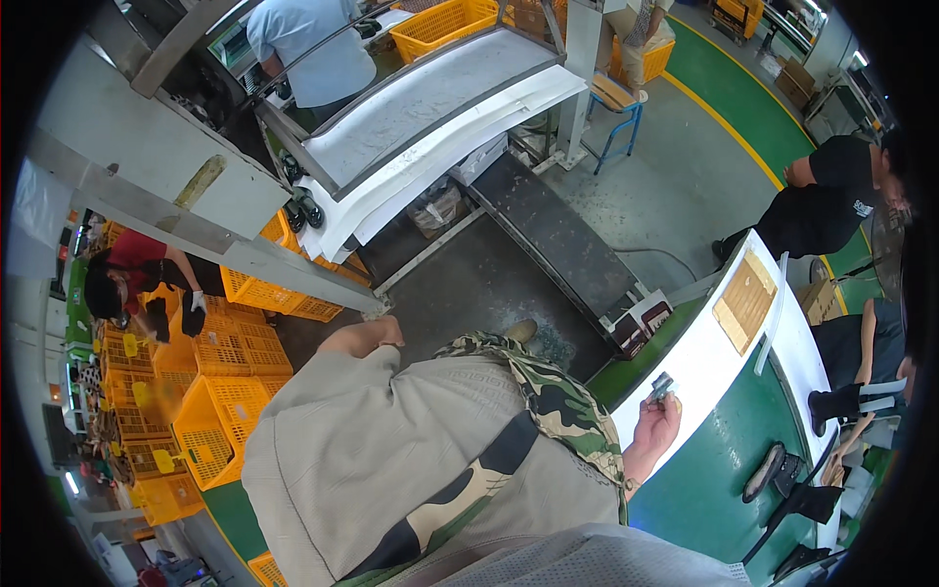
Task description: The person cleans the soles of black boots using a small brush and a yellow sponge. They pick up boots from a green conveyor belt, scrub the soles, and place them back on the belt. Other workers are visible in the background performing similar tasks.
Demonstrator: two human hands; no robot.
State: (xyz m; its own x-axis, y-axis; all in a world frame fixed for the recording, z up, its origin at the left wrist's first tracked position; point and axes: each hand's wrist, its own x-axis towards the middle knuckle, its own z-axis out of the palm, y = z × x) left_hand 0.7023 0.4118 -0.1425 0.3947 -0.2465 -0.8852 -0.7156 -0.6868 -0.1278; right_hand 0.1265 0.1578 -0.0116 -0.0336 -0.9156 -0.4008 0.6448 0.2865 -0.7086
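My right hand (655,430) is raised above the white tabletop (675,367). Its fingers are closed round a small grey, metallic-looking piece (663,384) that sticks up past the fingertips; its exact kind is too small to make out. My left arm (362,338) comes out of the grey sleeve and bends in beside my body. Its fingers do not show clearly, so I cannot tell whether that hand holds anything. A camouflage apron (553,391) covers my front.
Stacked yellow crates (230,352) stand at left, near a person in red (137,259). Ahead is a white-topped bench (430,108) beside a dark low platform (553,230). Black shoes (773,470) lie at right. A person in black (831,196) stands beyond; others work nearby.
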